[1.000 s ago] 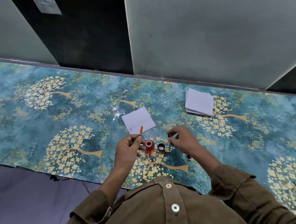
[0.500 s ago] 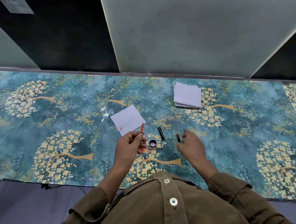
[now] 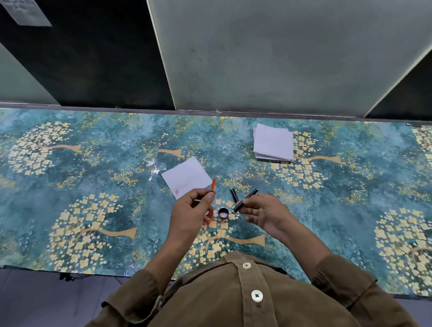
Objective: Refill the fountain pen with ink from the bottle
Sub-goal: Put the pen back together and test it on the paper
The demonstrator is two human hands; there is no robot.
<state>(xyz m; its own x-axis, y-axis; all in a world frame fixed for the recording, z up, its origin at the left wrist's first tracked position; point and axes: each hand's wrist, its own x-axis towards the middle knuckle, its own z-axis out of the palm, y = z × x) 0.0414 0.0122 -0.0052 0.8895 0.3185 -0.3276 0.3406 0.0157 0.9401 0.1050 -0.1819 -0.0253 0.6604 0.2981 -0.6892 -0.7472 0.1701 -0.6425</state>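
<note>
The right hand [image 3: 265, 212] pinches a black pen barrel [image 3: 244, 201], long axis slanting up-right, away from the bottle cap [image 3: 223, 213]. The left hand [image 3: 189, 214], left of the cap, has its fingers [image 3: 209, 197] closed on an orange-tipped dropper [image 3: 213, 184] pointing away. Another black pen piece [image 3: 234, 195] lies on the tabletop [image 3: 85, 175] just beyond the cap.

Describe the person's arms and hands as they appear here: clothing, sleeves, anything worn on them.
Both hands are bare: the left hand and the right hand show no gloves, and no rings or watch can be made out. The forearms are uncovered, with the olive-brown sleeves pushed up toward the elbows. They belong to a button-front shirt of the same colour, with pale round buttons.
</note>
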